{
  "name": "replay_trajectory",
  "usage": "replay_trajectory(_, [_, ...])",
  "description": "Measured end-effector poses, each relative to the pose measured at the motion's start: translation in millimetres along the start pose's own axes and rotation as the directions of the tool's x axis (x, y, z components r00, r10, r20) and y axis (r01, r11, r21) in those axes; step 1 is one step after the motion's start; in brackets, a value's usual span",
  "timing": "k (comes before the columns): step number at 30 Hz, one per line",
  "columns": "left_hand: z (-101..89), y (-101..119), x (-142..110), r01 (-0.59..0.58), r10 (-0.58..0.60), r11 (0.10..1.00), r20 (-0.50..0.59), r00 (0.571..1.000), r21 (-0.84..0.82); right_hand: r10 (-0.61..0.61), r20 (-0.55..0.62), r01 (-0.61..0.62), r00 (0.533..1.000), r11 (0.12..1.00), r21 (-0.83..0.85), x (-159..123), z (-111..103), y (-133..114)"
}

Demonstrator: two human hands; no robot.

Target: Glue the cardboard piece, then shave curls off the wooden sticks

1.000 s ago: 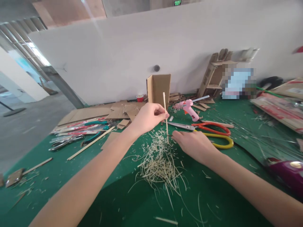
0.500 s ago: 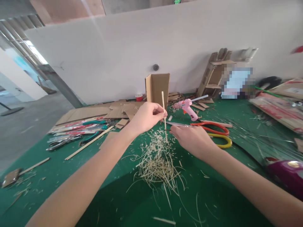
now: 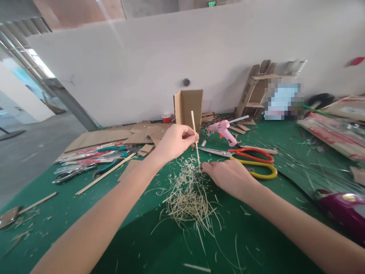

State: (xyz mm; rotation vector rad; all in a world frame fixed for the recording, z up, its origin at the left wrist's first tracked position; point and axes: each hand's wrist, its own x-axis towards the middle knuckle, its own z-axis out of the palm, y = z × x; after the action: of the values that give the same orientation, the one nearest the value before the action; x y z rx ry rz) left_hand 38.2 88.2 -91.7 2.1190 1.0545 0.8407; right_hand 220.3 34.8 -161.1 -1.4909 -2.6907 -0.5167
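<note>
My left hand (image 3: 182, 139) is closed, pinching a thin pale wooden stick (image 3: 195, 142) that stands nearly upright. Near the stick's lower end my right hand (image 3: 225, 171) is closed, its fingertips beside the wood; whatever they hold is too small and dark to make out. Below both hands lies a heap of curled wood shavings (image 3: 188, 205) on the green table (image 3: 137, 236). Just beyond the right hand rest scissors with red and yellow handles (image 3: 253, 163).
A pink glue gun (image 3: 225, 133) lies behind the scissors. Bent cardboard (image 3: 192, 108) stands against the wall, with a red cup (image 3: 166, 118) to its left. Tools and packets (image 3: 94, 160) are at left. A purple device (image 3: 342, 213) sits at right, near a black cord.
My right hand has moved down along the stick towards its lower end, uncovering more of the scissors. The stick leans slightly more to the left at its top; my left hand still pinches it.
</note>
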Motion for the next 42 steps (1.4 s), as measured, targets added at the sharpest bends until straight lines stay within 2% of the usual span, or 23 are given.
replay_trajectory(3, [1.7, 2, -1, -0.011, 0.011, 0.999, -0.013, 1.0, 0.052, 0.042, -0.018, -0.042, 0.999, 0.999, -0.014, 1, 0, -1])
replay_trajectory(7, [3.2, 5, -3, 0.009, -0.007, 0.998, -0.038, 0.999, 0.058, -0.007, 0.071, 0.004, 0.997, 0.999, 0.045, -1, -1, -4])
replay_trajectory(13, [3.7, 6, -2, -0.009, 0.013, 0.996, -0.043, 0.999, 0.086, 0.051, -0.005, -0.051, 0.999, 0.999, 0.012, -1, -5, 0])
replay_trajectory(19, [5.2, -1, 0, -0.002, 0.007, 0.997, -0.058, 0.998, 0.075, -0.029, 0.105, 0.031, 0.994, 0.999, -0.023, -6, -2, -4])
replay_trajectory(22, [7.3, -2, -1, -0.011, 0.023, 0.993, -0.1, 0.995, 0.116, -0.041, 0.034, 0.042, 0.999, 0.999, -0.008, -10, -11, -8])
replay_trajectory(25, [10.5, -2, -2, -0.026, 0.05, 0.987, -0.147, 0.988, 0.161, 0.031, -0.063, -0.027, 0.998, 0.997, 0.073, -9, -19, -8])
replay_trajectory(28, [12.9, -4, -2, -0.038, 0.052, 0.993, -0.131, 0.99, 0.114, 0.112, -0.103, -0.092, 0.988, 0.98, 0.178, -8, -16, -2])
replay_trajectory(30, [13.5, -4, -2, -0.03, 0.039, 0.996, -0.122, 0.992, 0.078, 0.097, -0.129, -0.069, 0.987, 0.976, 0.207, -7, -9, 3])
replay_trajectory(33, [14.0, -5, -2, -0.017, 0.026, 0.997, -0.12, 0.992, 0.077, 0.088, -0.17, -0.055, 0.982, 0.981, 0.186, -8, -3, 7])
replay_trajectory(39, [16.8, -5, -3, -0.023, 0.033, 0.994, -0.1, 0.994, 0.103, 0.198, -0.216, -0.172, 0.956, 0.976, 0.134, -8, -4, 4])
replay_trajectory(42, [16.9, -5, -3, -0.023, 0.033, 0.994, -0.092, 0.995, 0.105, 0.176, -0.279, -0.155, 0.944, 0.983, 0.094, -8, -3, 4])
